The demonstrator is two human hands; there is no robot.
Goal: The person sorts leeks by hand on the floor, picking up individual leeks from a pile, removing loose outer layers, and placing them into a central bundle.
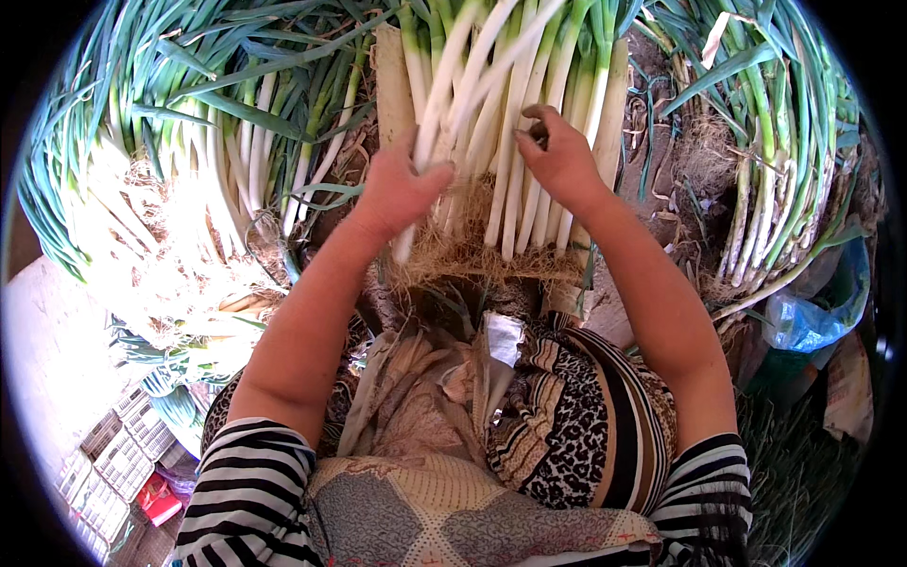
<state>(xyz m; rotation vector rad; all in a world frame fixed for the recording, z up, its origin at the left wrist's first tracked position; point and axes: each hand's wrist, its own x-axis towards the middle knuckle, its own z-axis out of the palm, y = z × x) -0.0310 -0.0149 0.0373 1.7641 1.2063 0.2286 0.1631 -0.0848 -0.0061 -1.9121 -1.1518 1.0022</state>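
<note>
Many long green onions with white stalks (506, 198) and fringed roots lie side by side in a wooden trough (393, 85) before me, leaves pointing away. At the left side of this pile, my left hand (404, 184) rests against white stalks, thumb pointing right; its fingertips are partly hidden, so its hold is unclear. Over the right part of the pile is my right hand (556, 156), its thumb and fingers curved and apart with nothing between them. Pale stalks near my left hand look slightly blurred.
Large heaps of green onions lie at the left (212, 163) and at the right (772, 177). A blue plastic bag (808, 319) is at the right. Plastic crates (120, 453) and a red package (159, 498) stand at the lower left. Soil and dry scraps lie around the trough.
</note>
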